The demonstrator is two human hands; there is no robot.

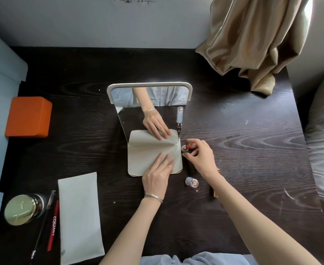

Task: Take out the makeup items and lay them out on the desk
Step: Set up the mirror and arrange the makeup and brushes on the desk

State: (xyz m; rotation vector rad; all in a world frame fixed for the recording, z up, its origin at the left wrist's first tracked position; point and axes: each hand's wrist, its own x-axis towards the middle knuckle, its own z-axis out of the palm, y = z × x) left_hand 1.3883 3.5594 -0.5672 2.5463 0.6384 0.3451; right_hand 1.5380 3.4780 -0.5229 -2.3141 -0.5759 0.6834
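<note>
R hand [200, 155] on lipstick [186, 147]

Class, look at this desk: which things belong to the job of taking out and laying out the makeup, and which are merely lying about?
Part of the job:
beige pouch, pressed by the left hand
lipstick, pinched by the right hand
small glitter bottle
red pencil
thin brush
round gold-lidded jar

Lying about:
mirror
orange box
white paper sheet
curtain
</note>
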